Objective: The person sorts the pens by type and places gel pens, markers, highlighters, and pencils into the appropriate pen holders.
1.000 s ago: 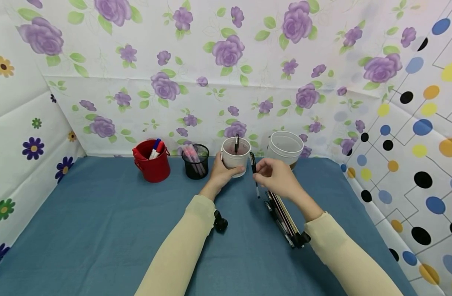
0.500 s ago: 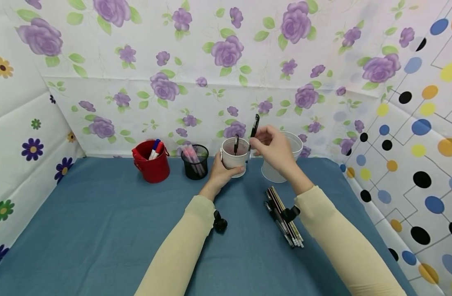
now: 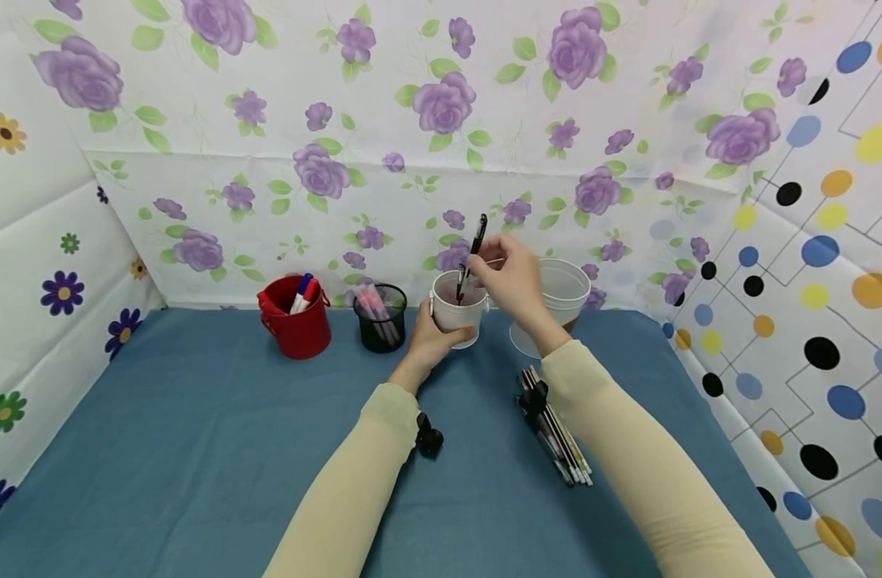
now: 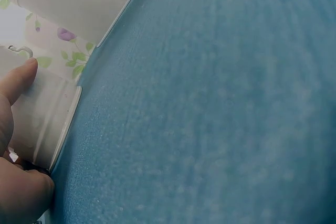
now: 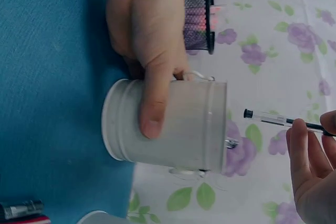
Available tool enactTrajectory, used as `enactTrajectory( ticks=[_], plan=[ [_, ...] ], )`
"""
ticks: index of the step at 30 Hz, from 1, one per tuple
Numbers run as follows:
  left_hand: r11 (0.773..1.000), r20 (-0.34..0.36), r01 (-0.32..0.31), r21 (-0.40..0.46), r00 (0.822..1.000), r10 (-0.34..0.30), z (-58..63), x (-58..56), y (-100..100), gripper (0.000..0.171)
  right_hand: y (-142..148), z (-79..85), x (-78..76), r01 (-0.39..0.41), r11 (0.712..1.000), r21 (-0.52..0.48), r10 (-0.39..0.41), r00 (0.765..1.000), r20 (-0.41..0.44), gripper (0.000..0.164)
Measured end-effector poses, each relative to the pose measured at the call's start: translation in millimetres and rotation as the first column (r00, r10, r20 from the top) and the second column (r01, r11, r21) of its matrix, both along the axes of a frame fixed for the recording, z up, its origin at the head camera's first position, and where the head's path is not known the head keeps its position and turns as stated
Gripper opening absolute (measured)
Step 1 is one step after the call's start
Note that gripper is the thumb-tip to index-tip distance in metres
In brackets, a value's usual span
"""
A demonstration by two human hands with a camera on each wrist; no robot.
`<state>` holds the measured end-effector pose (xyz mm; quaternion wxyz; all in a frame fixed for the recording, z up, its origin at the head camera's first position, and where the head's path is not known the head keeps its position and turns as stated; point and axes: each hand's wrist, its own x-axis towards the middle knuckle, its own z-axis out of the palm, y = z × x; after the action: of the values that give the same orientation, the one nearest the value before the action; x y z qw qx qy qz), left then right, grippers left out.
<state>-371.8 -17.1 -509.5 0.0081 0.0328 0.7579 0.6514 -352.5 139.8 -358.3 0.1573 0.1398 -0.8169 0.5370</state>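
Note:
My left hand (image 3: 432,341) holds a small white bucket (image 3: 451,321) from its left side, thumb across the front. The bucket stands upright on the blue cloth; in the left wrist view its wall (image 4: 39,111) shows between thumb and fingers. One pen (image 3: 460,285) leans inside it, its end poking past the rim. Over the bucket, my right hand (image 3: 514,277) pinches a black-and-clear pen (image 3: 479,233) near its upper part. In the right wrist view this pen's capped lower end (image 5: 248,113) hovers just off the rim.
Right of the bucket stands a larger whitish bucket (image 3: 567,293), partly behind my right hand. A bundle of pens and pencils (image 3: 567,449) lies under my right forearm. To the left are a black mesh cup (image 3: 381,333) with pink pens and a red bucket (image 3: 303,333) with markers.
My right hand has lifted the pen from beside the white bucket and brought it leftward over its mouth. My left hand has kept its grip.

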Motion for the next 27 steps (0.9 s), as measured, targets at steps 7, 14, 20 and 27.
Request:
enactTrajectory(
  ticks=[7,14,20,27],
  plan=[
    [1.000,-0.021,0.001,0.023,1.000,0.000,4.1,7.9,1,0.110,-4,-15.7,-5.2,0.045,0.997,0.058,-0.046,0.999,0.027,0.016],
    [1.000,0.012,0.001,-0.005,1.000,-0.001,-4.2,0.2,1,0.112,-9,-27.7,-10.0,0.093,0.984,0.149,-0.098,0.995,0.025,0.015],
    [1.000,0.007,0.002,0.016,1.000,-0.002,-2.4,0.5,-2,0.111,-14,-33.2,-10.6,0.070,0.984,0.162,-0.085,0.993,0.082,0.015],
    [1.000,0.021,0.011,0.012,1.000,-0.012,-3.4,-3.2,-1,0.111,-14,-39.8,-12.5,0.066,0.979,0.191,-0.090,0.989,0.119,0.014]
  ],
)
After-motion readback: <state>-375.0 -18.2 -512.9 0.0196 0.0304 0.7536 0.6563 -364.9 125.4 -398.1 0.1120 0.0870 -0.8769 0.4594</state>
